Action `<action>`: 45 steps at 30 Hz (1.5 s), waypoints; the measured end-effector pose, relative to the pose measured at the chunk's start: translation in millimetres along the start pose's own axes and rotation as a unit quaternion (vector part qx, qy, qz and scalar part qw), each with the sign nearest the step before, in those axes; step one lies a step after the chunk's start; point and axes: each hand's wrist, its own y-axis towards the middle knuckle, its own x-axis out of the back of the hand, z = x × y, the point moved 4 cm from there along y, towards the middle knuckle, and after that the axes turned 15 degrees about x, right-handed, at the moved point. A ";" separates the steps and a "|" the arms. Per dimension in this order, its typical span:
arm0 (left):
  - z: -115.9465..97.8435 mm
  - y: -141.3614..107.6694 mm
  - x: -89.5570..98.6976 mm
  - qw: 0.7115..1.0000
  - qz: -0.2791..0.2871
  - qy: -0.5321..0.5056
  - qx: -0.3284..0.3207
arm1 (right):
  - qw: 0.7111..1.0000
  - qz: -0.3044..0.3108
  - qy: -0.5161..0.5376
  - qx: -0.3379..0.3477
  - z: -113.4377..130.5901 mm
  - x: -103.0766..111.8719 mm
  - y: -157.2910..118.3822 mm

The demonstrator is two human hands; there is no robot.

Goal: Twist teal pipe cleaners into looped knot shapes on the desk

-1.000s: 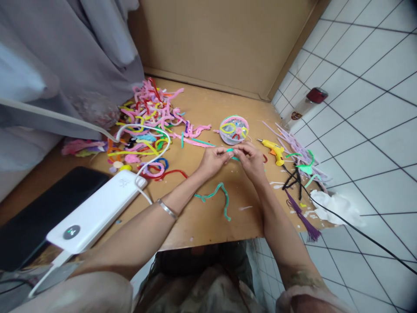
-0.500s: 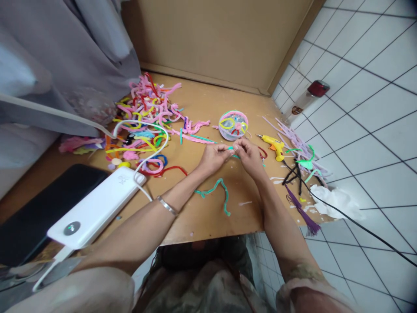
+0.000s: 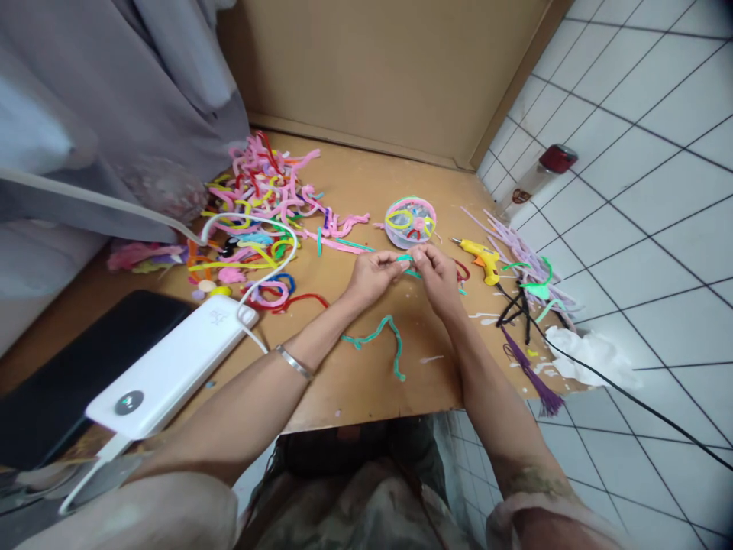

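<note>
Between the fingertips of both hands is a short green pipe cleaner (image 3: 404, 258), partly hidden by the fingers. My left hand (image 3: 375, 275) pinches it from the left, and my right hand (image 3: 435, 275) pinches it from the right, the two nearly touching. Just beyond them stands a round clear container (image 3: 399, 238) with a pink rim and yellow, pink and red pipe-cleaner shapes on top. Closer to me, a bent teal pipe cleaner (image 3: 378, 330) lies on the table. A red curled piece (image 3: 463, 269) shows beside my right hand.
A heap of colourful pipe cleaners (image 3: 269, 191) covers the back left. At left lie a white power bank (image 3: 172, 367) with cables and a black slab (image 3: 74, 367). On the right are a yellow glue gun (image 3: 482, 257), lilac pipe cleaners (image 3: 524, 252), a purple tassel (image 3: 532, 374) and crumpled tissue (image 3: 589, 355).
My fingers have shifted very slightly around the green pipe cleaner, with both hands staying in nearly the same place. The other things lie as before.
</note>
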 end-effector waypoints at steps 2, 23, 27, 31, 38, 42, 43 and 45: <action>-0.7 1.9 1.9 0.999 -0.005 -0.034 0.009 | 0.999 -0.026 0.034 -0.020 -1.1 1.8 -0.1; -8.2 3.4 8.2 0.997 -0.057 -0.050 0.006 | 0.998 -0.056 -0.038 0.006 2.7 4.5 -0.6; -11.6 1.7 8.9 0.996 -0.080 -0.007 -0.025 | 0.998 -0.059 -0.028 0.020 5.8 3.1 -1.4; -13.2 0.1 8.5 0.995 -0.092 -0.008 -0.042 | 0.996 -0.069 -0.041 0.025 4.4 3.8 -1.6; -6.0 3.4 4.7 0.997 -0.037 -0.072 0.017 | 0.992 -0.090 -0.088 0.031 -4.0 9.5 -1.4; -7.4 1.9 4.7 0.998 -0.038 -0.050 -0.003 | 0.988 -0.083 -0.116 0.054 2.8 9.1 -1.9; -8.1 1.7 6.2 0.997 -0.050 -0.049 -0.013 | 0.985 -0.085 -0.130 0.070 8.8 9.2 -2.2; -8.7 2.0 10.4 0.995 -0.082 -0.056 -0.022 | 0.978 -0.083 -0.155 0.114 25.3 8.9 -2.5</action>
